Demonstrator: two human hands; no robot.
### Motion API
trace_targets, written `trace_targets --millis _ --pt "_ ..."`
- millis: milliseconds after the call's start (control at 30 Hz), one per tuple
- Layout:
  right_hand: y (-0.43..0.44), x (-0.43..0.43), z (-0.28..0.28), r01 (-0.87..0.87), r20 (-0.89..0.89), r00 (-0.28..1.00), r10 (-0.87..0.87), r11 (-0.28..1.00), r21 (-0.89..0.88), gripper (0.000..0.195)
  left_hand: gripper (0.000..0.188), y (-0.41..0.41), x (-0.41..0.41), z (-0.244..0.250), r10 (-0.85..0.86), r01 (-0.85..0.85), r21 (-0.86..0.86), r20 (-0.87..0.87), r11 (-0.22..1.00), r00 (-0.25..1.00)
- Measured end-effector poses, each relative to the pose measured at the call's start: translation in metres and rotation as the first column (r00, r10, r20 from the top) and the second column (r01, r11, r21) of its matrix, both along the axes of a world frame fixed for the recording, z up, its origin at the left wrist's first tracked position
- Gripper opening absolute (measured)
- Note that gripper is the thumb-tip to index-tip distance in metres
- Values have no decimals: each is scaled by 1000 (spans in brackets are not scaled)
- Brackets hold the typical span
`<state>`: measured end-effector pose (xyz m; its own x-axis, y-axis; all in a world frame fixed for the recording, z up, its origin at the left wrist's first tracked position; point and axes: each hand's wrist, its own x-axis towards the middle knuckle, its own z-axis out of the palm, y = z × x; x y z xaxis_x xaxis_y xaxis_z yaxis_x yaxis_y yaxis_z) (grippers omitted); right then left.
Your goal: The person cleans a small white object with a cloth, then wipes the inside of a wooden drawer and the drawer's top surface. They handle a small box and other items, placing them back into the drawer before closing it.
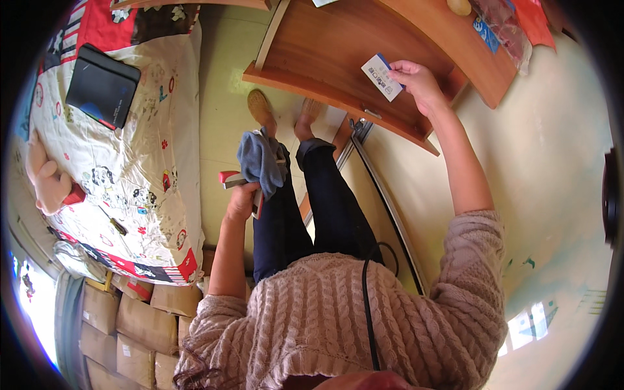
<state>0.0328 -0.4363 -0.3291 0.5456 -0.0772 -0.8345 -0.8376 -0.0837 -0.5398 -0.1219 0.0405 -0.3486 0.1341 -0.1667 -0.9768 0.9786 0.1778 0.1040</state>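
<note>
My right hand [417, 83] grips one end of a white card [382, 77] with a blue edge, holding it over an open wooden drawer [336, 48]. The card bears printed writing. Lower left, my left hand [242, 201] is closed around several things at once: a grey-blue cloth [261, 161], a red-and-metal item that looks like a stapler [232, 179], and a flat piece with a red edge [258, 204]. The cloth hides part of what that hand holds.
A bed with a printed sheet [131, 170] stands at left, bearing a black flat case [104, 87], a plush toy [48, 178] and a screwdriver [118, 226]. Cardboard boxes [146, 319] are stacked below it. A desktop edge [492, 87] juts out at upper right, near the wall.
</note>
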Motion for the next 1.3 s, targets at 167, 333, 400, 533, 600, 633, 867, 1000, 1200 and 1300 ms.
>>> trace_targets --millis 167,333,400,533,600,633,867,1000,1200,1300 --pt "27 34 72 100 85 990 -109 989 106 20 33 4 -6 -9 -18 18 2 -5 1000 1000" --pt "50 94 132 197 567 807 -166 980 8 21 24 -2 0 -10 -35 35 20 28 999 999" --pt "64 122 140 256 737 674 48 921 -295 18 24 -5 4 -10 -20 20 13 34 1000 999" --pt "76 152 129 363 524 373 766 399 -842 11 24 -4 5 -9 -49 49 -1 46 999 998" --pt "69 154 124 461 534 309 787 367 -808 11 24 -4 6 -3 -25 25 2 48 1000 999" --pt "69 153 122 505 538 278 796 355 -786 11 24 -3 6 0 -13 12 8 46 1000 999" --pt "96 48 45 -92 416 660 626 617 -782 12 6 0 -3 -4 69 -71 55 34 996 997" --pt "94 59 -32 -40 434 700 567 638 -769 12 7 3 -7 -3 66 -67 81 19 994 998" --pt "150 54 -41 -269 448 519 728 637 -723 9 10 5 -11 -2 67 -66 64 -14 996 998" --pt "142 65 -42 -317 503 607 615 768 -557 9 10 2 -13 -7 124 -124 89 0 988 992"
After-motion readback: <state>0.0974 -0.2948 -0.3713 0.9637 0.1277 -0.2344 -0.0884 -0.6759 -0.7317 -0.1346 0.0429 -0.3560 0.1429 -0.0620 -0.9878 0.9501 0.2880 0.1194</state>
